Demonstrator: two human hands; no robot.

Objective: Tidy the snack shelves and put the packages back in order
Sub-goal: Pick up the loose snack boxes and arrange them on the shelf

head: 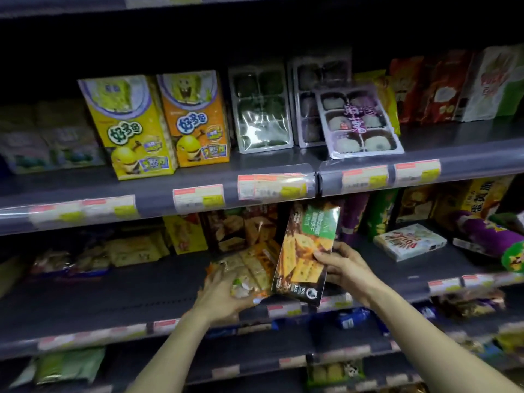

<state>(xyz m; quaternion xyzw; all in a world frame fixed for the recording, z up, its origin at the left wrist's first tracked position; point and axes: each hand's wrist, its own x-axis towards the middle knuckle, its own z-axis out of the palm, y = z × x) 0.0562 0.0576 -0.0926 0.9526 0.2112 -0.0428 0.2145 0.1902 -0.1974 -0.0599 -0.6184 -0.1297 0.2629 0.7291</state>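
Dark cracker box (306,251) tilted over the middle shelf's (113,290) front edge, your right hand (337,265) clamped on its side. Left hand (224,293) cups a clear-wrapped cracker pack (249,273) w/ fingers spread. Looks mid-restock; next, stand both upright nr the back. Labels too blurred to read.

Price labels (198,194): pale tags with red and yellow patches, behind clear strips.
Print on labels: too blurred to read.

Upper shelf (158,191): two cartoon boxes (158,123) left, mochi trays (312,109) right; cracker box (307,251) on shelf below
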